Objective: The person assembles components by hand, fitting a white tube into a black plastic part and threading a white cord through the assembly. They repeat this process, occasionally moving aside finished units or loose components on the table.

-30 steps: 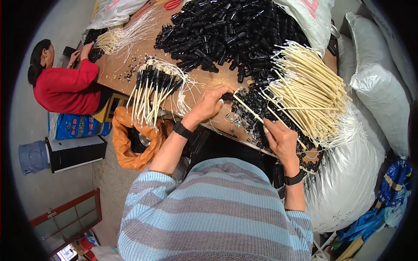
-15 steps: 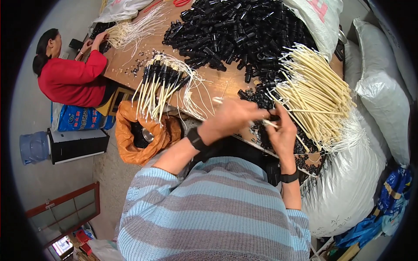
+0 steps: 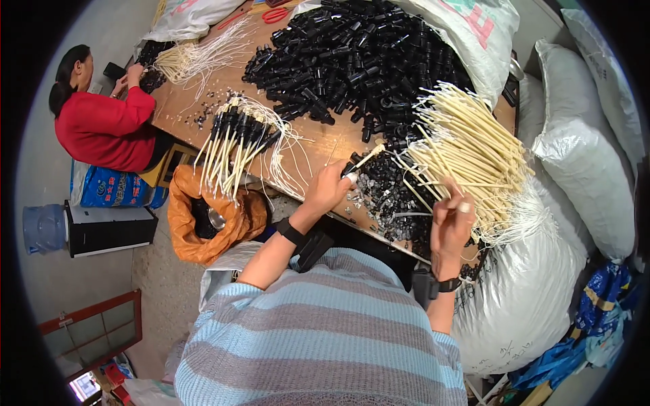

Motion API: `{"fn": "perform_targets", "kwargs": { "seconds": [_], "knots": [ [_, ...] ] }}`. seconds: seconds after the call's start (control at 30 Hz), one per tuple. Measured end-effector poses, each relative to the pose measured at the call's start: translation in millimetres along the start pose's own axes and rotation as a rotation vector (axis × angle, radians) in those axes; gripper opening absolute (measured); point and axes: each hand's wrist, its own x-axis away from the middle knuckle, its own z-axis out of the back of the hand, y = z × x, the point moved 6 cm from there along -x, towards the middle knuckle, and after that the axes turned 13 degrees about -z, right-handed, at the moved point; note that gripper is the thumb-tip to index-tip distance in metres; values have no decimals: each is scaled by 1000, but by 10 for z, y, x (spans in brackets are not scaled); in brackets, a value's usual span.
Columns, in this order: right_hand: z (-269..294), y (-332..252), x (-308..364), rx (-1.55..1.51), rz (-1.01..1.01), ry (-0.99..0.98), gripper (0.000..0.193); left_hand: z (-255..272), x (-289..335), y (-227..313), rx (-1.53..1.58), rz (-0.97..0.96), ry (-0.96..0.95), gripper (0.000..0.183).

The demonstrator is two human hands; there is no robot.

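Observation:
My left hand [image 3: 327, 190] is closed on a black plastic fitting [image 3: 350, 166] above the table's front edge. A short cream tube [image 3: 370, 155] sticks out of this fitting toward the right. My right hand [image 3: 451, 229] is at the lower edge of a big bundle of cream tubes [image 3: 470, 145] with white thread-like ends. Its fingers are curled and bent together; whatever is between them is too small to make out. Between my hands lies a scatter of small black and clear parts [image 3: 379, 189].
A heap of black fittings [image 3: 359, 61] covers the table's [image 3: 298, 135] back. Finished-looking fittings with tubes [image 3: 233, 145] lie left, above an orange bag [image 3: 183, 230]. Red scissors [image 3: 275, 15] lie far back. White sacks [image 3: 535, 304] stand right. A person in red [image 3: 101, 128] works at far left.
My hands have moved apart: the left has drawn back leftward with the black fitting, the right has shifted down and right to the tube bundle. The view has shifted slightly.

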Motion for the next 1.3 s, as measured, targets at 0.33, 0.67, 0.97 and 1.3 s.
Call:
{"fn": "perform_targets", "kwargs": {
  "seconds": [0.33, 0.67, 0.97, 1.3],
  "knots": [
    [-175, 64, 77, 618, 52, -110, 20, -367, -24, 48, 457, 113, -25, 18],
    [-506, 388, 131, 1193, 215, -68, 12, -259, 5, 204, 30, -78, -99, 23],
    [-499, 396, 88, 1272, 212, 60, 12, -195, 116, 217, -353, -402, -113, 40],
    [-527, 553, 142, 1081, 111, -190, 17, -338, 145, 389, -198, -398, -236, 38]
  ]
}}
